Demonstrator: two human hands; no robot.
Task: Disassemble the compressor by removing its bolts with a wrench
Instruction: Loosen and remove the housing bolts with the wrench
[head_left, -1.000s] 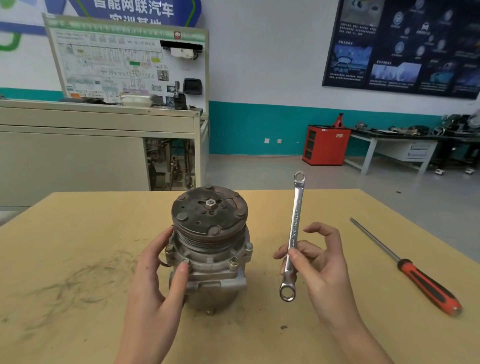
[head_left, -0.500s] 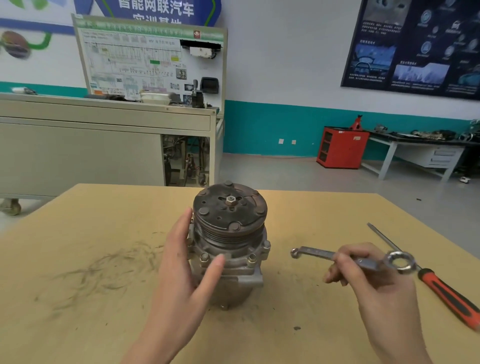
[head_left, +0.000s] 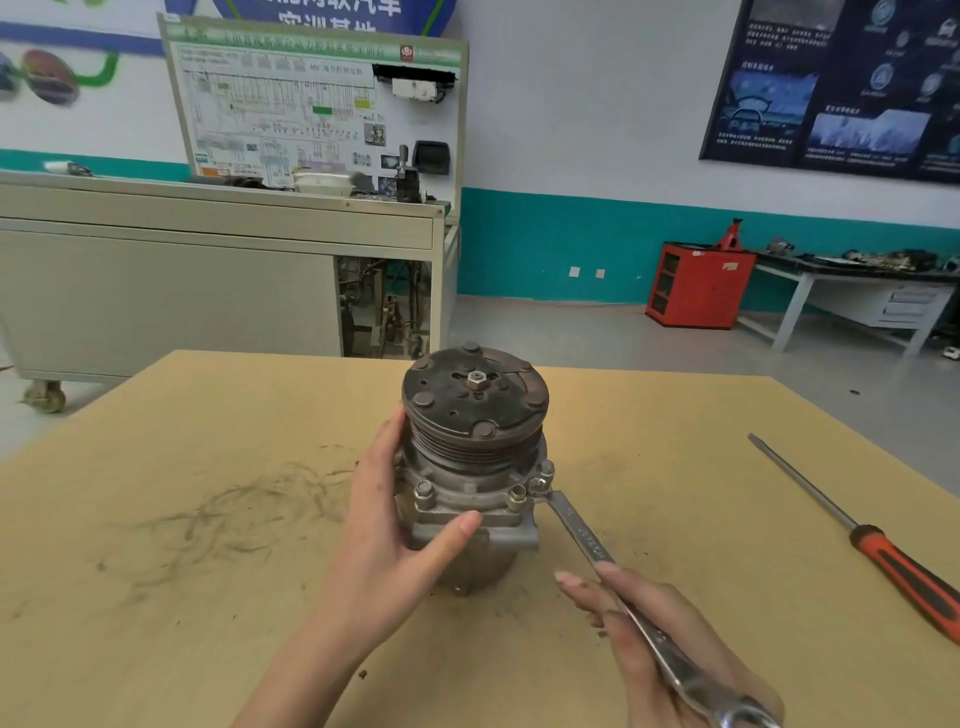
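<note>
My right grip (head_left: 660, 639) is pinching the shaft of the wrench (head_left: 587, 540), with the fingers curling around it low in the view. The wrench's far ring end is sitting over a bolt (head_left: 540, 486) on the right side of the flange of the compressor (head_left: 467, 467). My left grip (head_left: 395, 545) is wrapping the compressor from the left, with the fingers lying against the pulley's side and the thumb pressing across the front of the housing. The compressor is standing upright near the middle of the table (head_left: 208, 519). It is showing a dark, rusty clutch plate with a hex nut (head_left: 475, 379) at its centre, a grooved pulley beneath, then a grey cast body ringed with bolts. A red-handled screwdriver (head_left: 893, 561) is lying well apart to the right.
</note>
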